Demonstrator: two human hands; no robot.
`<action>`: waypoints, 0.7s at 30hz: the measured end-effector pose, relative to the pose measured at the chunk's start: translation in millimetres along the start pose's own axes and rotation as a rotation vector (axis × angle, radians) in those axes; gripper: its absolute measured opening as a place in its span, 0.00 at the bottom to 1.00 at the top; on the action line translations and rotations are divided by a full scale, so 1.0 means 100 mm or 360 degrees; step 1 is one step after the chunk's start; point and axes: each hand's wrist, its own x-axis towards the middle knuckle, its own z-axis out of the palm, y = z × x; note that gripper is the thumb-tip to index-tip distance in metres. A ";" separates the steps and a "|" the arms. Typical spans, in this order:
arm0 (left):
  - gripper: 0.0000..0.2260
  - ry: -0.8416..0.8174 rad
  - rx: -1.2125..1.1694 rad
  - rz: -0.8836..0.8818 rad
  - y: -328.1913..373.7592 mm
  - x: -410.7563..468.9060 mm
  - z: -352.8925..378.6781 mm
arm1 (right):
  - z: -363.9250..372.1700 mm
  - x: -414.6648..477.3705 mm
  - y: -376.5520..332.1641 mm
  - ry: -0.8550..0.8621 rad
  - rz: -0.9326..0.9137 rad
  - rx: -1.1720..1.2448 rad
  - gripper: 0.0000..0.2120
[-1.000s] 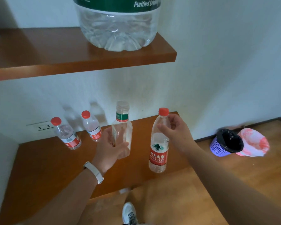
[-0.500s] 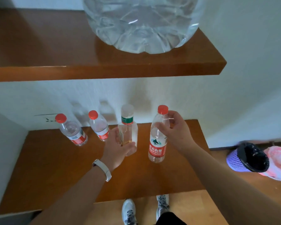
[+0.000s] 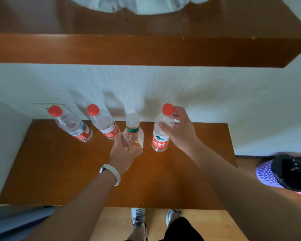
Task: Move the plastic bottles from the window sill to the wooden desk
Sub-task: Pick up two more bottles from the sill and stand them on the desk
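Observation:
On the wooden desk (image 3: pixel 172 180) two red-capped bottles stand by the wall, one at the far left (image 3: pixel 71 125) and one beside it (image 3: pixel 103 122). My left hand (image 3: pixel 122 150) grips a clear bottle with a white cap and green band (image 3: pixel 133 132) at the desk's back middle. My right hand (image 3: pixel 179 130) grips the shoulder of a taller red-capped, red-labelled bottle (image 3: pixel 161 136) just to its right. Both held bottles are upright, at or just above the desk surface; I cannot tell which.
A wooden shelf (image 3: pixel 146 49) overhangs the desk, carrying a large clear water jug (image 3: pixel 137 5). A purple mesh bin with a black liner (image 3: pixel 283 173) stands on the floor at the right. My shoes (image 3: pixel 139 218) show below the desk's front edge.
I have stepped closer and my view has tilted down. Both hands have carried their bottles forward and lower, in line with the two bottles by the wall.

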 end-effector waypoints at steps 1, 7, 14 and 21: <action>0.29 0.0012 -0.0010 -0.0012 -0.04 0.01 0.01 | 0.03 0.01 0.02 -0.0003 -0.0014 -0.0003 0.22; 0.31 0.0019 -0.0001 0.0009 -0.19 0.05 0.02 | 0.15 0.01 0.08 -0.0065 -0.0011 0.0011 0.23; 0.37 -0.0101 -0.0014 0.0038 -0.32 0.06 -0.01 | 0.21 -0.10 0.06 -0.0122 0.0036 0.0012 0.25; 0.38 -0.0176 0.0016 0.0121 -0.23 -0.07 -0.22 | 0.19 -0.26 -0.06 -0.0101 -0.0048 -0.0071 0.25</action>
